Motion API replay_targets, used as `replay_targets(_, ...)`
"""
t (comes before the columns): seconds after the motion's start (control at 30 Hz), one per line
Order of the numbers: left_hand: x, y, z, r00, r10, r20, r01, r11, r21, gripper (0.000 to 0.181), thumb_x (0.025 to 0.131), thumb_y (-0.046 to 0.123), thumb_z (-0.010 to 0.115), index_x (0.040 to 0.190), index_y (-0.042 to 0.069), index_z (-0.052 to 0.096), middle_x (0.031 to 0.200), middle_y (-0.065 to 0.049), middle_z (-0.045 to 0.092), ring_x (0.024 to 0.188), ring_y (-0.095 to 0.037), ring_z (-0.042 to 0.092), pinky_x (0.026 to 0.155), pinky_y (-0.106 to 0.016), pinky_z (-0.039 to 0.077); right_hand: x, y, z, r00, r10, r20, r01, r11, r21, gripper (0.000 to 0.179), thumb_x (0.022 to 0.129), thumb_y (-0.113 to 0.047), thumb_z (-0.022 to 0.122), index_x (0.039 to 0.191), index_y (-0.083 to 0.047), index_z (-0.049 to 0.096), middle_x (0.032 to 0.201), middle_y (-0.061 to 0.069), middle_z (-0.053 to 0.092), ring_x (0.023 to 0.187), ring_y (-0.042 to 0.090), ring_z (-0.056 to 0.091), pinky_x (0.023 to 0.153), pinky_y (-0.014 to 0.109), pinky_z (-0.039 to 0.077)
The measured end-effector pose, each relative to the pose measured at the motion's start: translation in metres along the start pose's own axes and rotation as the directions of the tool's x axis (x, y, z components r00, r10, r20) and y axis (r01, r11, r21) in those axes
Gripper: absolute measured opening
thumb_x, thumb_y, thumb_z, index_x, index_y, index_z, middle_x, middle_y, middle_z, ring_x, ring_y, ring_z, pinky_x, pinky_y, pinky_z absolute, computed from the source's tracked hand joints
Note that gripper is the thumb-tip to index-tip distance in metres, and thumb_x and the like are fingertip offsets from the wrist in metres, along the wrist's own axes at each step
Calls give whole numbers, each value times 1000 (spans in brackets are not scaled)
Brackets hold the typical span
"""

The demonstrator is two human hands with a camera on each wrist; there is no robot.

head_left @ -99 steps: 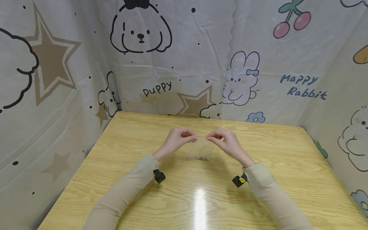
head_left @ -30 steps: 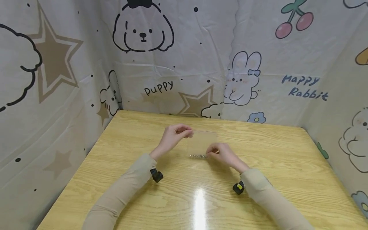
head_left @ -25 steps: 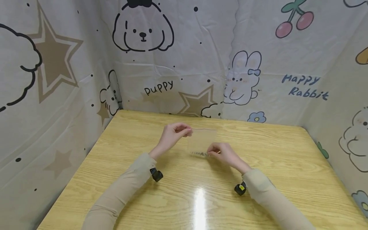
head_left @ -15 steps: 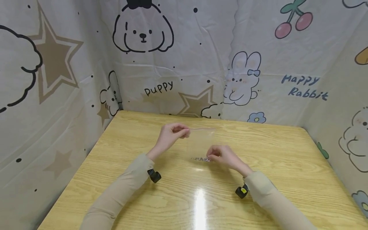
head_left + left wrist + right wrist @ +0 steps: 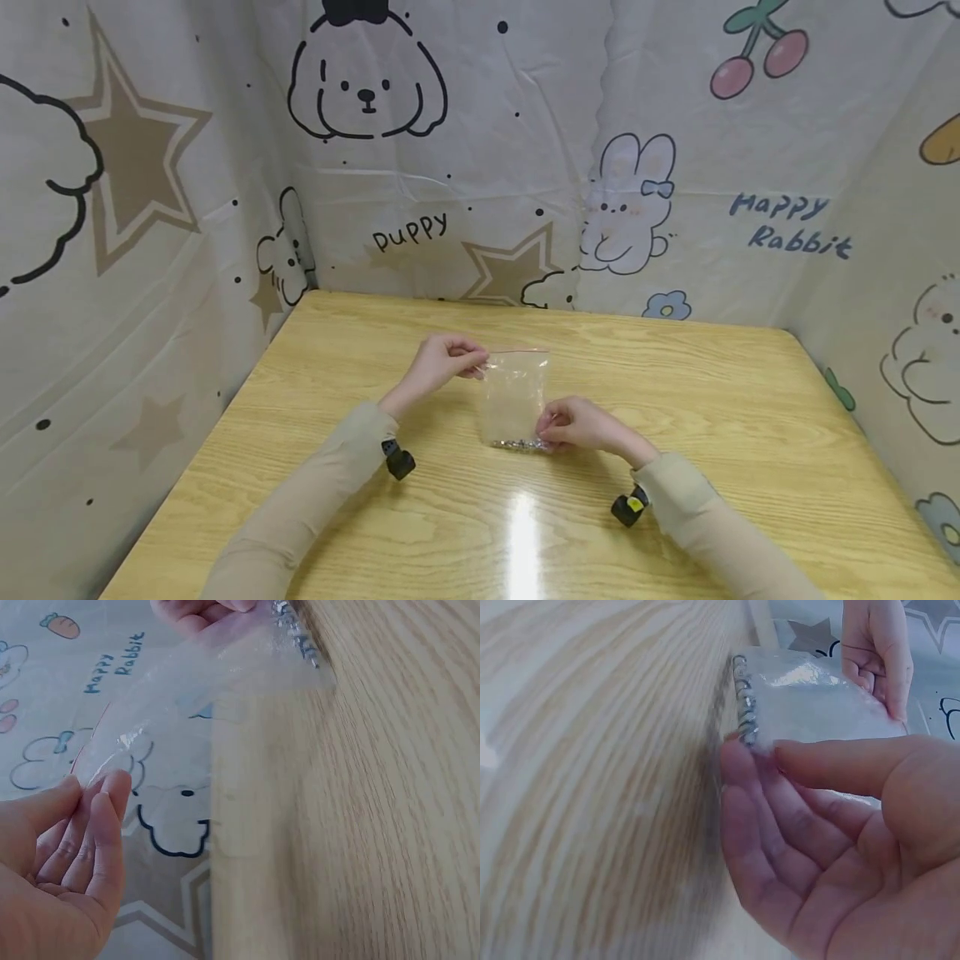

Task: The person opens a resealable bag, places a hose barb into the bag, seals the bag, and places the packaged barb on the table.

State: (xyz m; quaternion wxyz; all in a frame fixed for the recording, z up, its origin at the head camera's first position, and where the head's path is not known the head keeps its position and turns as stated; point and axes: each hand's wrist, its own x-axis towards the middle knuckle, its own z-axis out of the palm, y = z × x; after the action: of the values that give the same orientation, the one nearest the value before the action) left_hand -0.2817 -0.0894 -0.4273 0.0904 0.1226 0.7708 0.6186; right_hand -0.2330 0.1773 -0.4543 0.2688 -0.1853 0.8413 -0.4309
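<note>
A clear zip bag (image 5: 513,400) with a thin red line along its top edge is stretched between my two hands. Small shiny metal pieces (image 5: 517,444) lie in a row along its bottom; in the right wrist view these metal pieces (image 5: 745,701) look like little rings or nuts. My left hand (image 5: 444,364) pinches the bag's upper left corner between thumb and fingers. Lower down, my right hand (image 5: 579,425) pinches the bottom right corner, right beside the metal pieces. In the left wrist view the bag (image 5: 202,667) slants up from the left fingertips toward the right hand.
The hands work over a light wood-grain table (image 5: 375,517). Behind it and at both sides hangs a pale cloth (image 5: 510,150) printed with cartoon animals and stars. A small black camera (image 5: 398,460) sits on the left wrist, and another camera (image 5: 628,507) on the right.
Earlier both hands pinched the bag's top edge; the right hand then moved down to its bottom right corner. Over the last half second the bag and both hands have come lower and nearer.
</note>
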Motion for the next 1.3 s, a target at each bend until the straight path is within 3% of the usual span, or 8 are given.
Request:
replay_targets(0.33, 27, -12, -2, 994, -84, 76, 81, 996, 37, 22, 95, 5, 64, 111, -11, 67, 104, -26, 73, 70, -9, 72, 90, -48, 56, 1, 4, 1, 997, 48, -55, -47, 999, 19, 23, 86, -6, 73, 103, 5, 64, 91, 14, 71, 74, 15, 68, 71, 32, 61)
replay_targets(0.53, 44, -18, -2, 988, -116, 106, 109, 992, 64, 23, 96, 2, 62, 113, -12, 65, 108, -29, 70, 71, -8, 71, 93, -46, 56, 3, 6, 1, 987, 119, -108, -114, 992, 53, 21, 85, -5, 74, 102, 5, 66, 88, 12, 70, 72, 15, 68, 70, 32, 61)
replay_targets(0.77, 60, -29, -1, 988, -132, 79, 118, 980, 158, 22, 94, 6, 66, 111, -7, 69, 109, -23, 71, 87, -26, 73, 88, -39, 59, 4, 8, -2, 981, 150, -127, -146, 988, 41, 17, 86, -10, 75, 95, 3, 68, 85, 12, 72, 72, 15, 69, 69, 29, 61)
replay_targets(1.03, 69, -40, 4, 983, -178, 49, 163, 961, 225, 18, 91, 9, 70, 104, -4, 72, 96, -18, 74, 67, -12, 68, 71, -28, 60, 7, 8, -5, 974, 171, -146, -171, 985, 14, 13, 86, -11, 74, 89, 0, 69, 79, 8, 73, 69, 12, 68, 68, 28, 60)
replay_targets(1.3, 78, -48, 10, 985, -173, 21, 162, 951, 262, 15, 90, 9, 71, 96, -5, 75, 92, -18, 76, 59, -7, 65, 65, -24, 59, 11, 10, -10, 971, 202, -127, -201, 979, 20, 14, 88, -12, 74, 88, 1, 71, 76, 6, 74, 66, 9, 68, 66, 27, 60)
